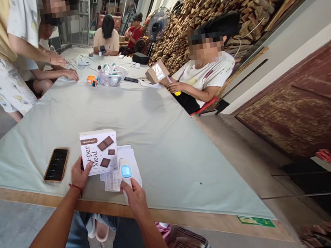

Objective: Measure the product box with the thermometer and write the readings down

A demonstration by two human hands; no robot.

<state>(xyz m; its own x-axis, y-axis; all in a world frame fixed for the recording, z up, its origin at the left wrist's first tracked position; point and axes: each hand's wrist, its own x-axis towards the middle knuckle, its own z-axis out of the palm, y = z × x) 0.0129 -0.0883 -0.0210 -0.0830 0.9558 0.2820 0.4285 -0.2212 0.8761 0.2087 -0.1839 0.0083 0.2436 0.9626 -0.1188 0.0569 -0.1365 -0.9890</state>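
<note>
A white NutriMotion meal box [103,149] with pictures of brown bars stands near the table's front edge. My left hand [80,173] grips its lower left corner, the thumb lying across the front. In my right hand [136,194] is a white infrared thermometer [126,172], fingers wrapped round its handle. Its small screen glows blue and faces me, just right of the box. Printed paper sheets [112,182] lie beneath the box and the thermometer. Left of my left hand rests a phone [56,164] with a dark screen and an orange-brown edge.
A pale green cloth [169,148] covers the long table. Farther back are a clear basin [112,79] with bottles and an orange-and-blue object [92,81]. At right, a seated person [204,69] holds a brown box [157,72]. Other people work at the far end and left.
</note>
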